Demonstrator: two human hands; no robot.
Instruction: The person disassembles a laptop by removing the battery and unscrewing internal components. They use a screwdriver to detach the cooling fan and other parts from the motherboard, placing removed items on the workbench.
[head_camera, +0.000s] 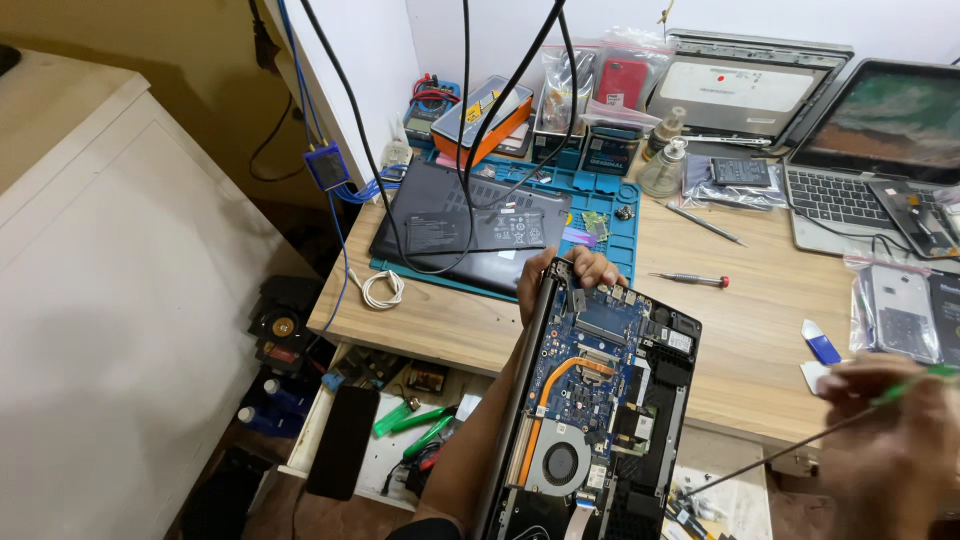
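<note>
Nearest the camera, the right hand (890, 440) is blurred but closed around a long thin screwdriver (800, 440) with a green handle; its shaft runs down and to the left, the tip pointing toward the lower right edge of the opened laptop (600, 400). That laptop stands tilted over the front edge of the wooden desk (760, 330), its long axis running from the bottom of the view up and away, with the blue circuit board, copper heat pipe and round fan (560, 465) facing up. The left hand (565, 275) grips its far top edge, fingers curled over it. Beyond, a black laptop base (440, 225) lies on a teal work mat (610, 200), with a small red-tipped screwdriver (690, 279) to the right.
</note>
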